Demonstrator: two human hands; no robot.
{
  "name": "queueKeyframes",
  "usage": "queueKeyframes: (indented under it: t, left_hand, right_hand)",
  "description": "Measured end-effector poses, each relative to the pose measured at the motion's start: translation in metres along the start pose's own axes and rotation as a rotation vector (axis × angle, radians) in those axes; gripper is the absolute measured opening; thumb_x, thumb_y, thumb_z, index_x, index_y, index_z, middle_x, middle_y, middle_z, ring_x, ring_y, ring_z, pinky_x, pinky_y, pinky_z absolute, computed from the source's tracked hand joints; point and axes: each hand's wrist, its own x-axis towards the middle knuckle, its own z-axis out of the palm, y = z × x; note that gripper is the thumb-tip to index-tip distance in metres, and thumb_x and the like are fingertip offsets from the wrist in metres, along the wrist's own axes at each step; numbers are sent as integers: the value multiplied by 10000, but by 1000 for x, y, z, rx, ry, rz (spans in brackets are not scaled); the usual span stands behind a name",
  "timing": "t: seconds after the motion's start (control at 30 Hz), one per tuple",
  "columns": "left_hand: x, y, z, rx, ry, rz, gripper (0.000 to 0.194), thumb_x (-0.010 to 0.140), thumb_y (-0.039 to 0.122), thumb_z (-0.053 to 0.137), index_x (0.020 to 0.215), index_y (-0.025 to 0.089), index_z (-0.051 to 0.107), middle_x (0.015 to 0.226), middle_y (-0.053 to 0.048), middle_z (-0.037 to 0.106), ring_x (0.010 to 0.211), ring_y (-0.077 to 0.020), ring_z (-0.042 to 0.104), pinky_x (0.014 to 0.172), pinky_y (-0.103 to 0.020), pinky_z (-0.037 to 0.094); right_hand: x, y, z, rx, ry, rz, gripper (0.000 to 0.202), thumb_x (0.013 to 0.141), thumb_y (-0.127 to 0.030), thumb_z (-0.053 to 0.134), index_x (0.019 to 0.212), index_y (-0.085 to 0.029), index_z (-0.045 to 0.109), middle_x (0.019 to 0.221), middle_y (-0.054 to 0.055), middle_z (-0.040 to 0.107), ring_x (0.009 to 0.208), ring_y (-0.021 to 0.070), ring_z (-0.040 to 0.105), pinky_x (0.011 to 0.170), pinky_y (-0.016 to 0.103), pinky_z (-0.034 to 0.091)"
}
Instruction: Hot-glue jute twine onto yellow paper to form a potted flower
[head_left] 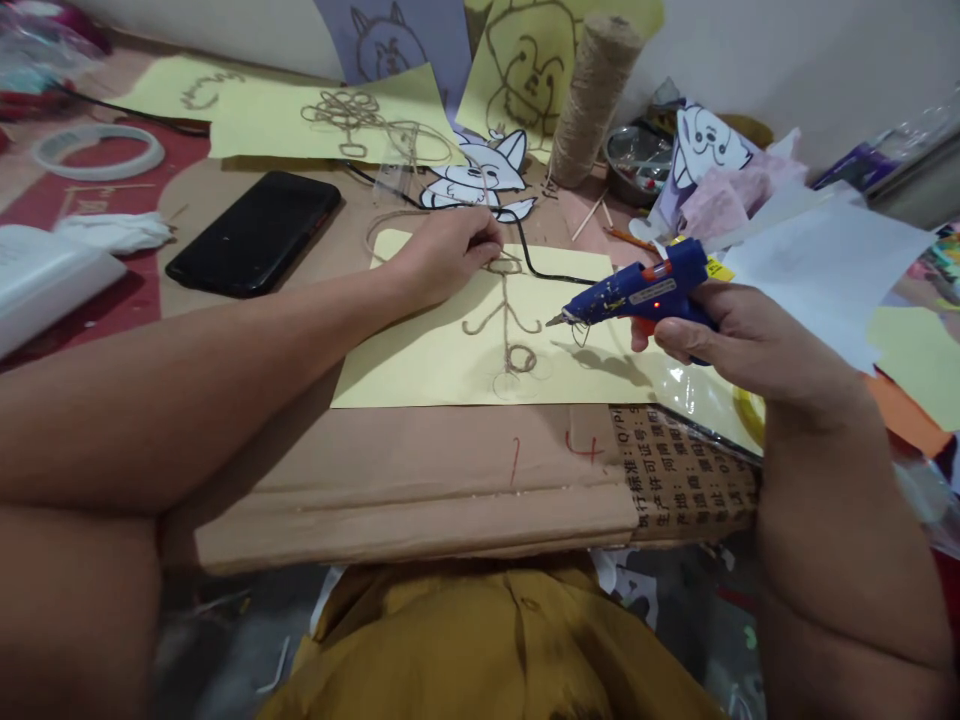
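Note:
My right hand (765,340) is wrapped round a blue hot glue gun (637,291), a small red light glowing on its side. The gun's metal nozzle points left, just above a sheet of pale yellow paper (405,355). On that sheet is a figure formed of brown twine (505,318), with a stem, two curled arms and a small ring near the lower edge. My left hand (450,255) rests at the top of the figure, its fingers pinched on a strand of twine. A loop of the strand (373,226) shows left of the hand; the fingertips are partly hidden.
A spool of twine (596,100) stands behind, beside a paper fox cut-out (480,175). The glue gun's black cord (529,255) crosses the sheet. A black phone (255,235) and a tape roll (97,150) lie left. Paper scraps (825,260) crowd the right. Cardboard (420,470) lies underneath.

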Motion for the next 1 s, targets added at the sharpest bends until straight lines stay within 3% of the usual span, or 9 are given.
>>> queueKeyframes:
  t: [0.3,0.77,1.0]
  left_hand:
    - [0,0,0,-3,-12,-7,68,919,224,630,930,243,695,955,-64,761,956,-259,672,867,-380,528]
    - [0,2,0,-7,-25,-8,86,919,204,626,943,237,702,1016,-65,769,1009,-275,688,913,-392,532]
    - [0,-1,1,-15,-16,-2,93,927,220,622,950,239,710,983,-66,767,1011,-275,679,907,-383,533]
  right_hand:
    - [-1,-2,2,15,-85,-37,376,1001,-591,639,933,-246,772,1058,46,771,947,233,679,847,380,505]
    - [4,-10,5,15,-112,-6,479,960,-674,640,871,-228,792,984,59,762,878,228,659,830,378,520]
    - [4,-9,6,41,-128,-10,476,962,-665,653,858,-218,779,1046,65,774,932,238,682,867,382,521]
